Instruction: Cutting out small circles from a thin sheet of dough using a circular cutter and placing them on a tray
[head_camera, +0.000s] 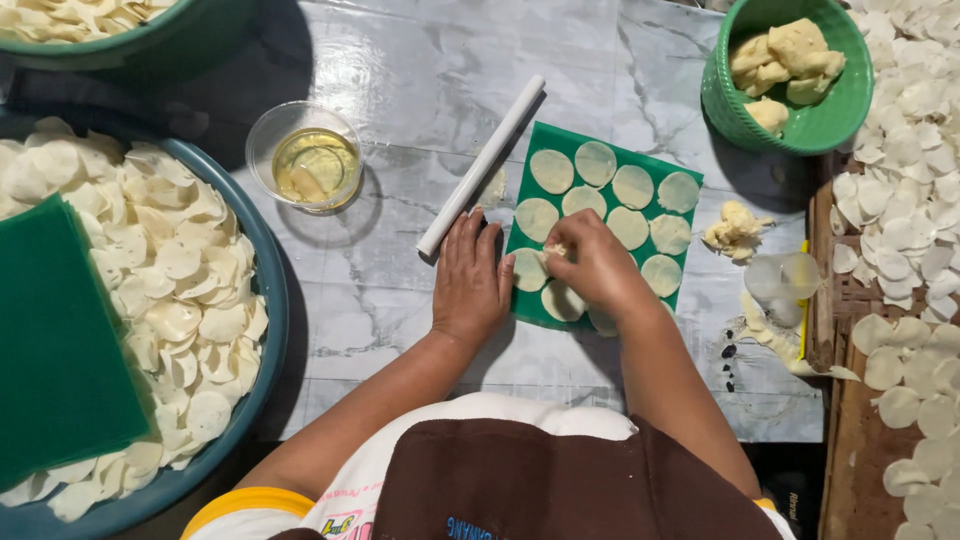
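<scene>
Pinching what seems a dough scrap (553, 249), right hand (598, 264) hides discs; left hand (470, 282) lies flat, empty

Bare marble table (420, 60) lies open behind the green mat (530, 140) and left of the white roller (480, 165). An oil cup (305, 157) and big basin (270, 300) hem the left; a green bowl (725, 105), dough lump (735, 232) and plastic cup (785, 280) crowd the right.
</scene>
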